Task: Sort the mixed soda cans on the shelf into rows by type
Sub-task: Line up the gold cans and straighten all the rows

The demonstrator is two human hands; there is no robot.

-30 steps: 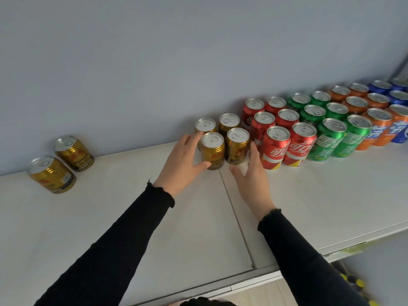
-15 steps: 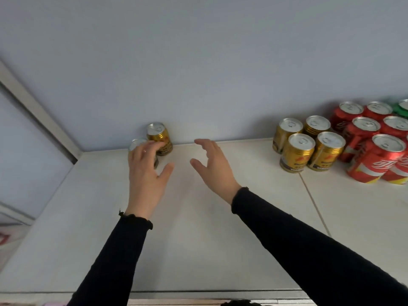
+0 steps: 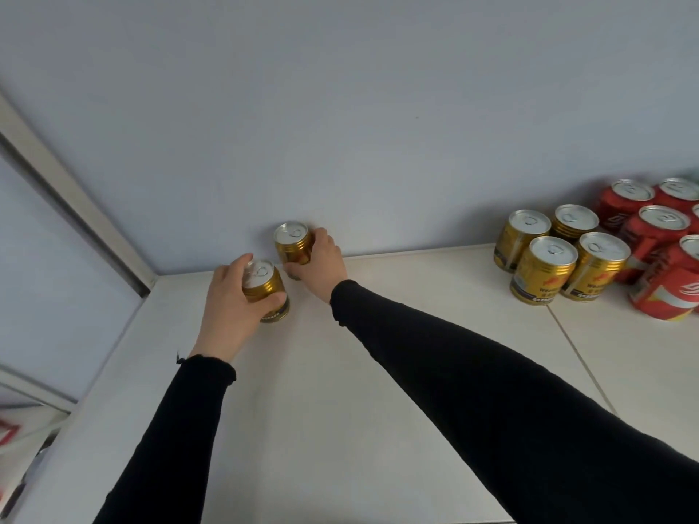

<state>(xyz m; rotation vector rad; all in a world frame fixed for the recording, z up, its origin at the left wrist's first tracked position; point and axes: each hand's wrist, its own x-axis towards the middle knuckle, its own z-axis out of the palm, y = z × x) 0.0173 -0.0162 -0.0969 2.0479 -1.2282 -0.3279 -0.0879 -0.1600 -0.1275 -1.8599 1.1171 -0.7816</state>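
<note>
Two gold cans stand apart at the far left of the white shelf (image 3: 378, 372). My left hand (image 3: 230, 308) grips the nearer gold can (image 3: 266, 287), fingers and thumb curled round its side. My right hand (image 3: 321, 255) grips the farther gold can (image 3: 291, 240), which stands against the wall. At the right, several gold cans (image 3: 552, 262) stand grouped in rows, with red cans (image 3: 658, 240) beside them toward the frame edge.
A grey-blue wall (image 3: 340, 107) backs the shelf. A metal upright (image 3: 75, 206) bounds its left end. A seam (image 3: 582, 357) crosses the shelf surface below the grouped cans.
Both hands moved from hovering near the two left cans to closing round them, one can in each hand. The view shifted slightly left.
</note>
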